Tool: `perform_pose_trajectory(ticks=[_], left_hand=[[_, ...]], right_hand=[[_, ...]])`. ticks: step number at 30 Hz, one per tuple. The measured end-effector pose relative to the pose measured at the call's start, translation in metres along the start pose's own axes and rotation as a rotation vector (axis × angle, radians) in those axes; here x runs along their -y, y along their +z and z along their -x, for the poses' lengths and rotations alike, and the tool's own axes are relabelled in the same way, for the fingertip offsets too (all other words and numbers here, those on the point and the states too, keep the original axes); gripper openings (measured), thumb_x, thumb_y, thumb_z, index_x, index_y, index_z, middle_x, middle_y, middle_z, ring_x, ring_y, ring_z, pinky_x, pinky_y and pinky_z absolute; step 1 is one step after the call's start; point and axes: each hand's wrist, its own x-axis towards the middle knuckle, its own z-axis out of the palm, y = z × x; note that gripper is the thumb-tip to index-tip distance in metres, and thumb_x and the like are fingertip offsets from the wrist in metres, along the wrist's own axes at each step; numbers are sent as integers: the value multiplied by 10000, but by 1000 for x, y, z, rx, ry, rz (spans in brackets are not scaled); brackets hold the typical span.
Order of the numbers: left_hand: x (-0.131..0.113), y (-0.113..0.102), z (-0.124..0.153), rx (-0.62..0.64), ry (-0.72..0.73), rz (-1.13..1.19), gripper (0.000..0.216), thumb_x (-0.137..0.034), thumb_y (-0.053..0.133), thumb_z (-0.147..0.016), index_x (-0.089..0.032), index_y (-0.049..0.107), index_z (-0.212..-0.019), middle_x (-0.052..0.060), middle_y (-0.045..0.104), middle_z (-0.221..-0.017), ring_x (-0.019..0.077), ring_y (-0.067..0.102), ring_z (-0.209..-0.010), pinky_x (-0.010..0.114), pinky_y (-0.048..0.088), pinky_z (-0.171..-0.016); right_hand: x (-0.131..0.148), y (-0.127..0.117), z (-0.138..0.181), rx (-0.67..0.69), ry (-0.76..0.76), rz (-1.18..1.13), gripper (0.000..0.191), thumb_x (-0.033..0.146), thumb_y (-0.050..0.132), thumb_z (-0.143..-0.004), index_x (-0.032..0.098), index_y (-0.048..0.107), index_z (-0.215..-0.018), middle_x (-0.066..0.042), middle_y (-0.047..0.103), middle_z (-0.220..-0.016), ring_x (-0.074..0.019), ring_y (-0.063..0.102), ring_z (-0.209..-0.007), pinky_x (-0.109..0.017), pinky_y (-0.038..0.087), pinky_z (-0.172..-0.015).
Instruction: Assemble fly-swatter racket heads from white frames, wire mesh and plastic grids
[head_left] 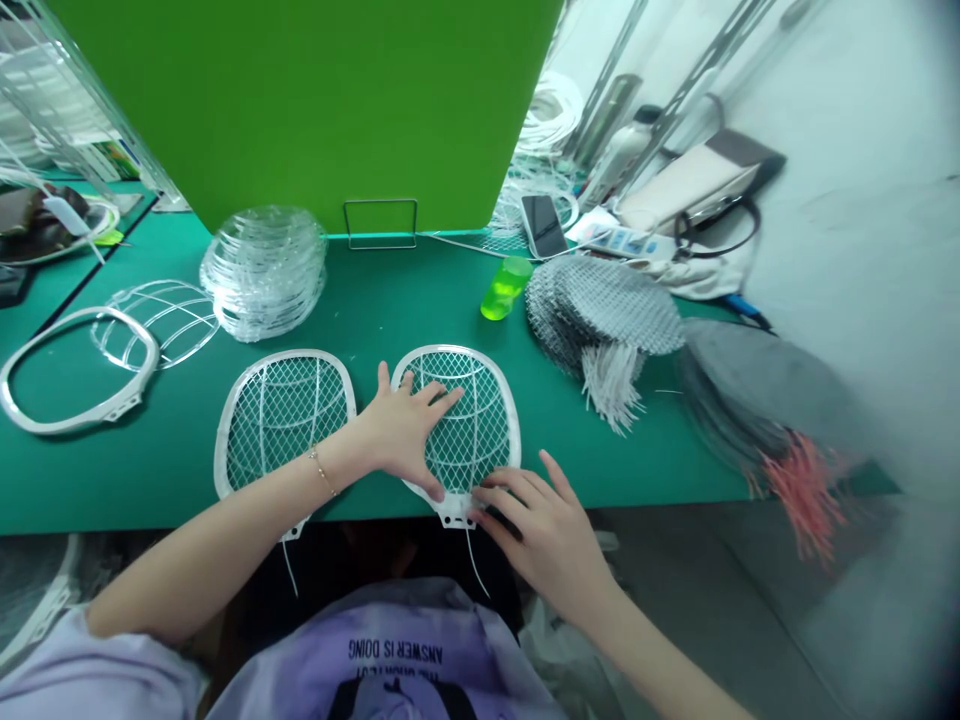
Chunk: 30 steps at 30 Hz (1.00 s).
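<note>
Green table (420,300) bore the white mesh frame (480,415) at its front edge. Your left hand (401,430), fingers wide, partly covered it; your right hand (547,530) was at its neck, grip undeterminable. Beyond were a capped bottle (624,150) and translucent green cylinder (505,289), contents unconfirmed.

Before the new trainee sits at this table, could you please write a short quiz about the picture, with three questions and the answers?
1. True or false: the left hand and the right hand are both at the same meshed frame.

2. Seen from the camera, where is the green container relative to the lighter mesh stack?
a) to its right
b) to its left
c) on top of it

3. How many meshed frames lie at the near edge of the table?

Key: 1. True. 2. b. 3. Two.
</note>
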Motion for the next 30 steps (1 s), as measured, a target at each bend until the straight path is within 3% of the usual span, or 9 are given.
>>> perform_pose_trajectory(ticks=[9, 15, 20, 26, 30], left_hand=[[-6, -2, -1, 2, -32, -8, 1358, -785, 745, -538, -225, 115, -1603, 172, 284, -1621, 578, 188, -1433, 847, -54, -1034], [-9, -4, -1, 14, -52, -64, 1370, -798, 717, -553, -133, 133, -1599, 177, 293, -1619, 550, 173, -1455, 708, -168, -1120], [-7, -4, -1, -5, -35, -29, 1325, -787, 720, -562, -180, 160, -1597, 158, 339, -1601, 538, 236, -1439, 754, -150, -1094], [-6, -2, -2, 0, -32, -12, 1295, -785, 724, -562, -251, 158, -1597, 145, 305, -1618, 553, 209, -1440, 814, -131, -1047], [-7, -2, -2, 19, -40, -28, 1281, -774, 720, -592, -221, 153, -1599, 163, 294, -1620, 551, 201, -1445, 801, -135, -1060]], right_hand=[[-1, 4, 4, 10, 80, -60, 161, 327, 552, -988, 258, 692, -946, -18, 731, -1000, -172, 688, -948, -460, 310, -1136], [-2, 15, 13, -85, 106, -125, 145, 333, 563, -981, 254, 684, -986, -27, 735, -1049, -230, 638, -1179, -503, 243, -1173], [0, 14, 11, -70, 129, -124, 120, 338, 584, -971, 255, 668, -996, -5, 741, -1017, -226, 661, -1145, -510, 165, -1199], [2, 10, 7, -25, 142, -103, 138, 332, 556, -983, 270, 679, -983, -14, 735, -1014, -237, 658, -1150, -509, 211, -1176], [0, 10, 5, -30, 142, -80, 165, 343, 548, -987, 273, 696, -966, -16, 727, -999, -226, 671, -1112, -511, 253, -1165]])
